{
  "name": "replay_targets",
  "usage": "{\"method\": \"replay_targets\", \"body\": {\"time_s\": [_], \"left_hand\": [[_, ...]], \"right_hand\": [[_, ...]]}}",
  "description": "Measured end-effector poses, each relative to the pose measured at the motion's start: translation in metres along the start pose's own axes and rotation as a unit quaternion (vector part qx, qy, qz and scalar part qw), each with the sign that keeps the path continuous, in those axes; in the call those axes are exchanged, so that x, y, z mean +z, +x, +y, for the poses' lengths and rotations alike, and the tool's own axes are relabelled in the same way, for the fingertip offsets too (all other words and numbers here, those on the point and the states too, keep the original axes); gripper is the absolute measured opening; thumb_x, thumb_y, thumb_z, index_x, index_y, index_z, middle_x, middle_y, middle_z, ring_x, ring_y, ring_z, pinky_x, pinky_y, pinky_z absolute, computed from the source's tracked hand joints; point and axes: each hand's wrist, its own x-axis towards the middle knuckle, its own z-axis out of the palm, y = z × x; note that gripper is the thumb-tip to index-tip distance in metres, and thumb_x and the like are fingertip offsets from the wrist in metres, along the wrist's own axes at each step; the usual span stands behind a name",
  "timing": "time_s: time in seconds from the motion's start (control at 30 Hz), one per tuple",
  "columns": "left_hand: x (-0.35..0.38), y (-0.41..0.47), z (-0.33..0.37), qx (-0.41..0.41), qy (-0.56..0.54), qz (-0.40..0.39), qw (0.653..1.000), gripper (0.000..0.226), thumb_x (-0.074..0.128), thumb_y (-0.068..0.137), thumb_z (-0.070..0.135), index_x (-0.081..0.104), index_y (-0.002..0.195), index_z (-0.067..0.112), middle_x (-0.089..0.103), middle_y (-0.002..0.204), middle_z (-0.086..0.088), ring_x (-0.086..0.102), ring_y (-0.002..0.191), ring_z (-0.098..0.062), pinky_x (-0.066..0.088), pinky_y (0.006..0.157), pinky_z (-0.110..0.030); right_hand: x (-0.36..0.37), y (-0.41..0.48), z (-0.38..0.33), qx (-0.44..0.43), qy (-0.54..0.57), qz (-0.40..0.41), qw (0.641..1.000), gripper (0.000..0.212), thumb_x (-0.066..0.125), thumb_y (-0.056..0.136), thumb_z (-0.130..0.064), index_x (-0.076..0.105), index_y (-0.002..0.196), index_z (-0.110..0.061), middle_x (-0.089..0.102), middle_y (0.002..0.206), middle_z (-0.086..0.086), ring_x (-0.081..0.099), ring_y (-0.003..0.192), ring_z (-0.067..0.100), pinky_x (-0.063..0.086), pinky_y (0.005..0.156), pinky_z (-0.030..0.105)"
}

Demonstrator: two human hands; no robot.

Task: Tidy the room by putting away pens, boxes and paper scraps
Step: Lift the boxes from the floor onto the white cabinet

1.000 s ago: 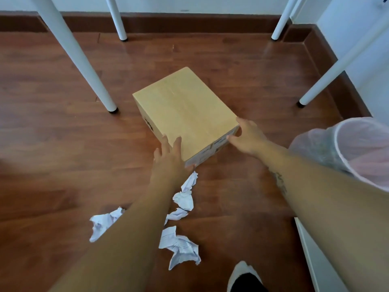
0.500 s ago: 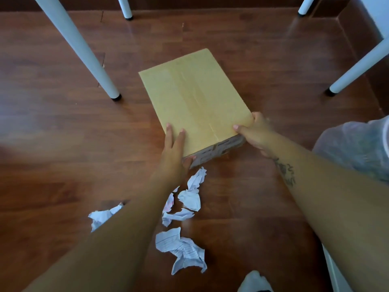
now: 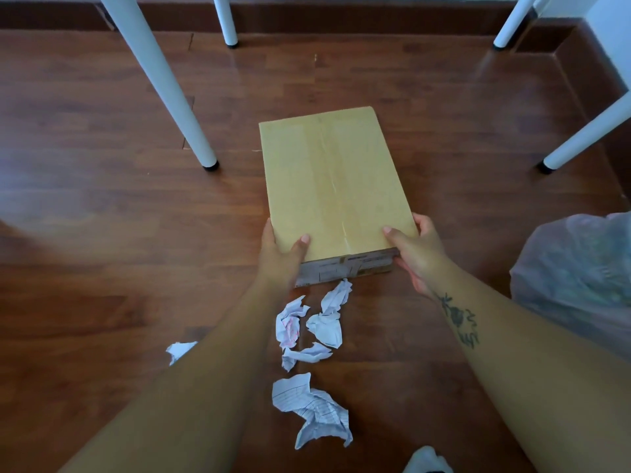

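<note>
The flat rectangular tan cardboard box (image 3: 333, 186) lies lengthwise over the brown wooden plank floor (image 3: 102, 233), between the white round table leg (image 3: 164, 83) on its left and the second white table leg (image 3: 587, 134) on its right. The left hand (image 3: 280, 254) grips its near-left corner and the right hand (image 3: 415, 249) grips its near-right corner. The crumpled white lined paper scraps (image 3: 312, 329) lie on the floor just in front of the box's near end, between the forearms. One further scrap (image 3: 179, 349) lies left of the left forearm, and the translucent plastic bag (image 3: 577, 278) is right of the right forearm.

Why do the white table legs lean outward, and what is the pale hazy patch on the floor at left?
Head view: the wide-angle lens bends lines near the edges, so the table legs splay. Head view: the pale patch on the floor looks like soft light reflected off glossy wood; the cardboard box at centre is sharp.
</note>
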Motion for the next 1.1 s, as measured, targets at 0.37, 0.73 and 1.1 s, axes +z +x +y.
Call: {"method": "replay_targets", "body": {"time_s": [0.37,0.73,1.1], "left_hand": [[-0.024,-0.074,0.091,0.005,0.048,-0.078,0.996,0.049,0.065,0.091,0.033,0.044,0.135,0.040,0.060,0.125,0.011,0.058,0.110,-0.017,0.055,0.086,-0.053],[-0.026,-0.248,0.293,0.190,0.124,-0.159,0.961,0.046,0.066,0.089,0.038,0.050,0.132,0.033,0.062,0.108,0.012,0.061,0.096,-0.018,0.062,0.065,-0.047],[-0.061,-0.474,0.486,0.361,0.017,-0.321,0.875,0.039,0.068,0.089,0.033,0.051,0.123,0.022,0.062,0.114,0.001,0.065,0.097,-0.026,0.059,0.073,-0.050]], "right_hand": [[-0.035,-0.116,-0.064,-0.010,0.009,0.039,0.999,0.050,0.067,0.088,-0.017,0.044,0.133,-0.020,0.062,0.115,0.000,0.061,0.105,0.020,0.052,0.095,0.047],[-0.126,-0.355,-0.221,-0.139,0.035,0.154,0.978,0.041,0.066,0.088,-0.021,0.046,0.124,-0.022,0.065,0.110,0.001,0.065,0.100,0.022,0.056,0.088,0.047],[-0.190,-0.654,-0.365,-0.346,0.068,0.297,0.887,0.032,0.065,0.086,-0.021,0.048,0.113,-0.021,0.062,0.109,0.004,0.064,0.097,0.023,0.057,0.086,0.048]]}}
